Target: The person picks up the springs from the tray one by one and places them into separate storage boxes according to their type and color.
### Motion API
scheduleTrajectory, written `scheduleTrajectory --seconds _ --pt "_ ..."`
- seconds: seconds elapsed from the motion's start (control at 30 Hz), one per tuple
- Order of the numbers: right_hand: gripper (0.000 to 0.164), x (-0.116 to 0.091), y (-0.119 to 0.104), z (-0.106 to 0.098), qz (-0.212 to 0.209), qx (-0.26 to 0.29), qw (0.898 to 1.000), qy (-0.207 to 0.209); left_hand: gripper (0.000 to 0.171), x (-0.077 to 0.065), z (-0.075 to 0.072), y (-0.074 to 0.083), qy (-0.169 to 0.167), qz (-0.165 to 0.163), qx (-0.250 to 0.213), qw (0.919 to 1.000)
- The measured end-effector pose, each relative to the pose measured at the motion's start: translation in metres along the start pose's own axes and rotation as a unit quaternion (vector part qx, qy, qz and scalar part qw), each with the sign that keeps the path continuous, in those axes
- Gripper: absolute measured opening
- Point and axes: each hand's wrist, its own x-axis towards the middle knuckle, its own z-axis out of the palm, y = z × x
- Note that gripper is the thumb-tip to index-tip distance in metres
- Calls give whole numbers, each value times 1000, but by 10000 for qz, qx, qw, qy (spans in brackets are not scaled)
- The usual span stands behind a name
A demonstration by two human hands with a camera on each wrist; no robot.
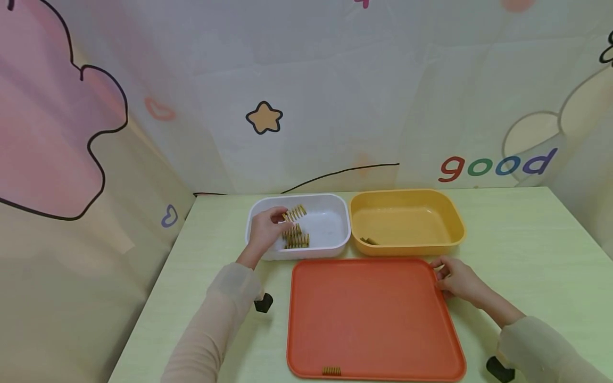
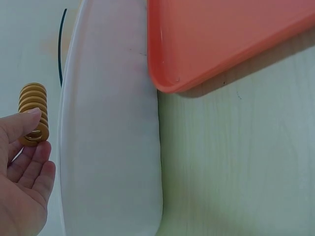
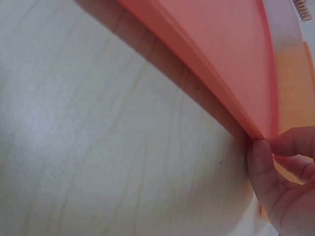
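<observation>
My left hand (image 1: 269,229) pinches a yellow coil spring (image 1: 296,213) between thumb and fingers, over the left side of a white bin (image 1: 330,226). The left wrist view shows the same spring (image 2: 33,105) held by its lower end, above the level of the bin's rim. More springs (image 1: 298,241) lie in the bin just below that hand. At the far right corner of an orange-red tray (image 1: 373,314), my right hand (image 1: 460,279) pinches the rim, thumb and fingertips meeting on the corner in the right wrist view. One spring (image 1: 331,371) lies at the tray's near edge.
A yellow bin (image 1: 421,229) stands right beside the white one, behind the tray, with small dark pieces (image 1: 369,241) in its near left corner. All of it rests on a pale wood-grain table (image 1: 531,244). A printed cloth backdrop (image 1: 325,117) hangs behind the table.
</observation>
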Motion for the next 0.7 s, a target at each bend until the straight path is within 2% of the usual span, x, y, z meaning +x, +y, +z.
scheduleTrajectory --seconds 0.23,0.53,0.7 --pt "38 0 -1 0 20 -19 10000 -18 37 0 -1 -4 175 31 -34 9998" --pt "37 0 0 -1 33 12 10000 -83 35 2 -4 -15 325 -350 229 9986" --pt "38 0 0 -1 1 6 10000 -87 35 4 -6 -21 484 -404 458 9970"
